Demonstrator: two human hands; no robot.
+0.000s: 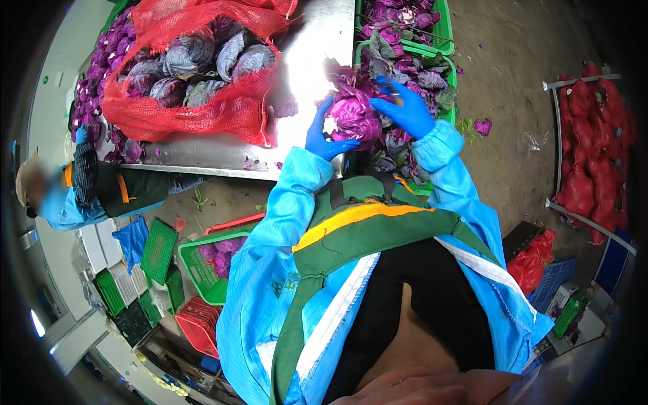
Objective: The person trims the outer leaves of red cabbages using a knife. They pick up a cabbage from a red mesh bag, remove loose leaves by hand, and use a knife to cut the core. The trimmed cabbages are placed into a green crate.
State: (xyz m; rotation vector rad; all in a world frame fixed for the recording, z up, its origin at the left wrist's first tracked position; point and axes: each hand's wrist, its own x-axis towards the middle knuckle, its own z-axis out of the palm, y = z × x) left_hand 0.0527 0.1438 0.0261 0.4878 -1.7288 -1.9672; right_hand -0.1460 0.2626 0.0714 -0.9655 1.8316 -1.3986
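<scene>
My blue-gloved left hand [322, 135] cups a purple cabbage [355, 119] at the steel table's right edge, with fingers wrapped round its left side. My blue-gloved right hand [403, 110] is at the cabbage's upper right, fingers curled around something small and dark that I cannot make out. A green crate [451, 91] with loose purple and grey-green leaves lies beneath and beside my right hand. On the steel table [307, 47], to the left, an open red mesh sack [185, 118] holds several grey-purple cabbages [185, 54].
A co-worker [81, 189] works at the left by heaped cabbage [115, 54]. Another green crate [442, 27] of leaves is at top. Stacked red sacks [590, 148] on a rack stand right. Crates [196, 331] and a crate of cabbages [196, 277] sit on the floor [499, 81].
</scene>
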